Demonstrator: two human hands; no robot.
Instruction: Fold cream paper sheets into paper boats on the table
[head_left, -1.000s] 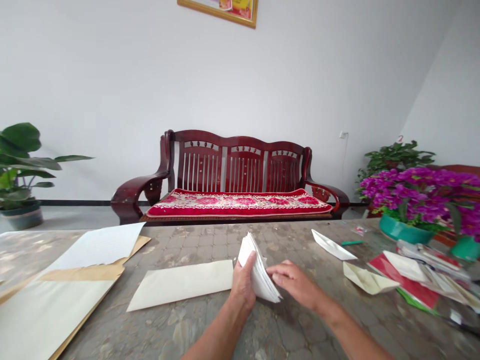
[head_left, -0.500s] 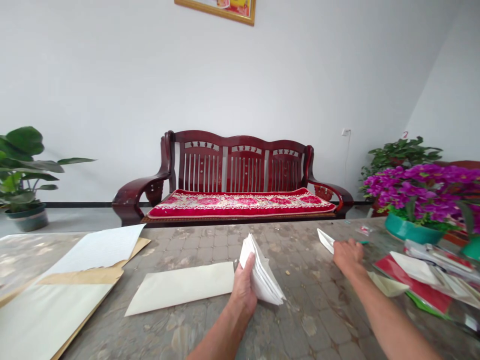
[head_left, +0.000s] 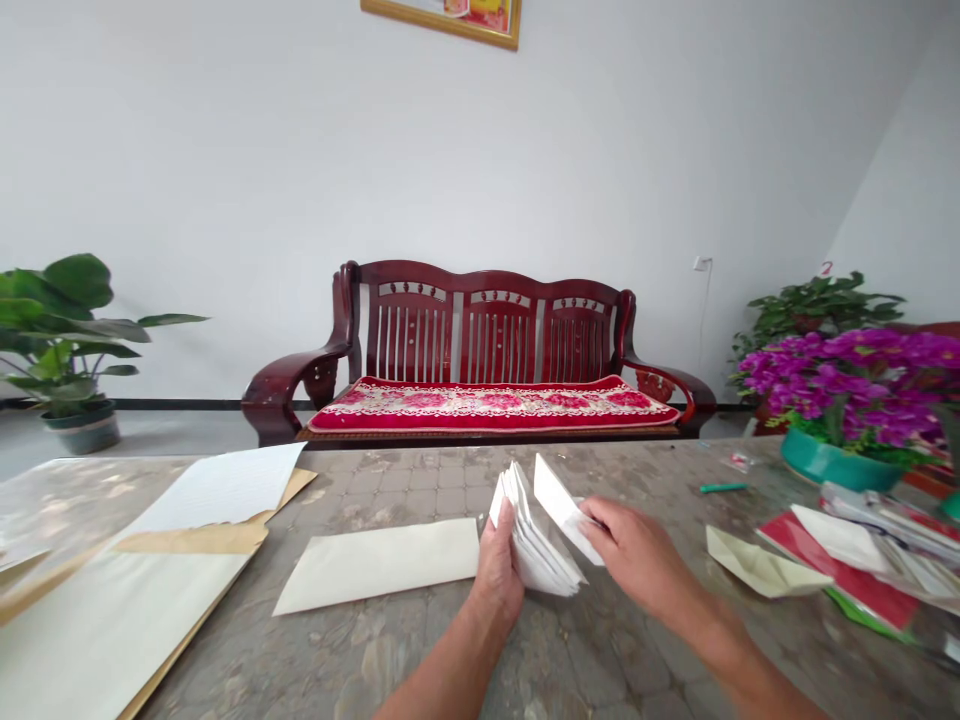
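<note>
My left hand [head_left: 501, 570] is closed around a stack of folded white papers [head_left: 541, 560], held upright with the edges fanned. Just to the right, my right hand [head_left: 622, 535] pinches a single folded white paper [head_left: 561, 505], tilted beside the stack. A narrow gap shows between them at the top; lower down I cannot tell whether they touch. A flat cream sheet of paper [head_left: 382, 563] lies on the table left of my left hand. Right of my right forearm rests a folded cream paper [head_left: 765, 565], shaped like a boat.
At the left, papers [head_left: 135, 610] lie over brown paper on the patterned table [head_left: 420, 665]. A teal pen [head_left: 724, 488], a red packet [head_left: 802, 550] and purple flowers in a teal pot [head_left: 840, 462] are on the right. A wooden bench [head_left: 499, 340] stands beyond.
My right hand has come back from the far right of the table to the stack, bringing the folded white paper. The teal pen is now uncovered. The view has shifted slightly.
</note>
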